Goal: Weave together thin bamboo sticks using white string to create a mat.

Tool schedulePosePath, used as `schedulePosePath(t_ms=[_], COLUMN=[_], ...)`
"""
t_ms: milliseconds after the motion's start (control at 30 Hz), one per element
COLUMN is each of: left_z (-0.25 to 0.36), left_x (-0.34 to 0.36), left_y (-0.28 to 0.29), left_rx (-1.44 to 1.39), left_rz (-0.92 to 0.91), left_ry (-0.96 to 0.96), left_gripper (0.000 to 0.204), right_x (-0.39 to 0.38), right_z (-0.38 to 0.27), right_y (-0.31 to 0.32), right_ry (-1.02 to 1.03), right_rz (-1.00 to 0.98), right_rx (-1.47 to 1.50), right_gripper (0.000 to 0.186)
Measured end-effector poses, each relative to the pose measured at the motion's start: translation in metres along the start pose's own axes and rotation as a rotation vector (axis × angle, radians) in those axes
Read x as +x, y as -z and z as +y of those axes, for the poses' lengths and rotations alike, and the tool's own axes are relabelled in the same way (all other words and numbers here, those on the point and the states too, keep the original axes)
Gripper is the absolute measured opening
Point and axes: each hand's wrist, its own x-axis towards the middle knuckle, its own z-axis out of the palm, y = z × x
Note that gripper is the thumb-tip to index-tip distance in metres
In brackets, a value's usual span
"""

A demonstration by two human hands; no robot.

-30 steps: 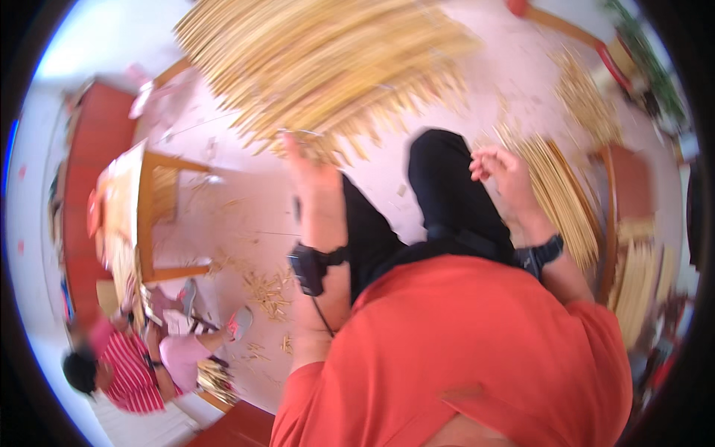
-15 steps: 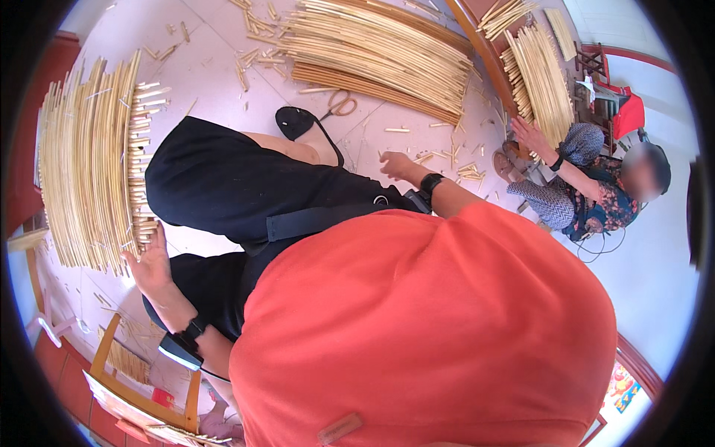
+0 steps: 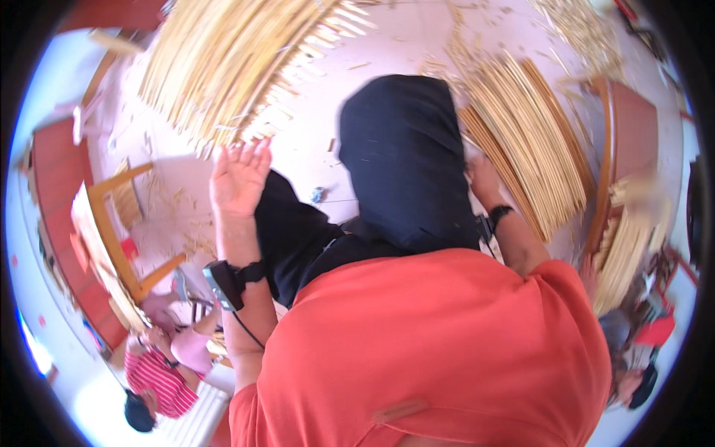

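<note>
A mat of pale sticks, laid side by side and bound with thin white string, shows at the upper left, blurred. My left hand is palm up at its near edge. Its fingers are stretched out at the stick ends; whether they touch cannot be made out. Nothing lies in the palm. My right hand reaches down past my black-trousered knee, beside a long pile of pale sticks with darker brown ones along its sides. The knee and blur hide most of its fingers and anything in them.
A wooden bench-like piece stands right of the pile, with more sticks near a second person at the right edge. Stick scraps litter the tiled floor. At lower left sit a wooden frame and a person in a striped top.
My view has swung round, so the mat and pile sit elsewhere in the picture. My right hand has gone from above the floor to beside the pile. My left hand stays near the mat's edge.
</note>
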Motion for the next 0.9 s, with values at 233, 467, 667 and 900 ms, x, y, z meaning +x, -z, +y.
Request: schedulePosePath(t_ms=[233, 467, 667, 900], left_z=[-0.007, -0.011, -0.016, -0.018], left_x=[-0.012, 0.002, -0.004, 0.000], left_y=[-0.010, -0.010, -0.015, -0.013], left_rx=[-0.044, -0.004, 0.038, 0.054], left_rz=[0.015, 0.151, 0.277, 0.305], left_ry=[-0.071, -0.064, -0.096, -0.060], left_gripper=[0.041, 0.037, 0.037, 0.032], right_x=[-0.017, -0.038, -0.034, -0.011], right_z=[-0.016, 0.040, 0.019, -0.010], right_y=[-0.025, -0.075, -0.050, 0.007], right_ry=[-0.242, -0.672, -0.568, -0.442], right_rz=[-0.003, -0.083, -0.065, 0.031], right_rx=[-0.065, 0.822, 0.649, 0.670], right_gripper=[0.020, 0.030, 0.032, 0.034])
